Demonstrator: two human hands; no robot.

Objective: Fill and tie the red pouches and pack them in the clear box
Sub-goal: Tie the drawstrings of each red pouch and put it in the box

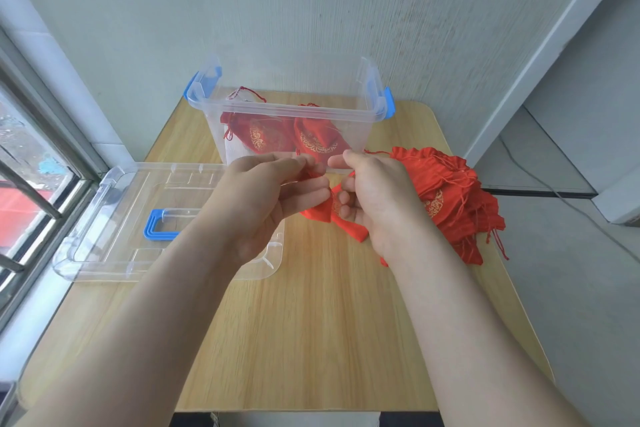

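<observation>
A red pouch (346, 224) with gold print hangs between my hands above the table's middle. My left hand (273, 191) pinches its top on the left side, and my right hand (374, 194) pinches it on the right; much of the pouch is hidden behind my fingers. Behind my hands stands the clear box (287, 107) with blue latches, open, holding two or three red pouches (311, 140). A pile of flat red pouches (457, 198) with loose strings lies to the right of my right hand.
The clear lid (114, 218) with a blue handle lies flat at the left, hanging partly over the edge of the wooden table (311, 322). A window with bars is on the far left. A wall runs close behind the box.
</observation>
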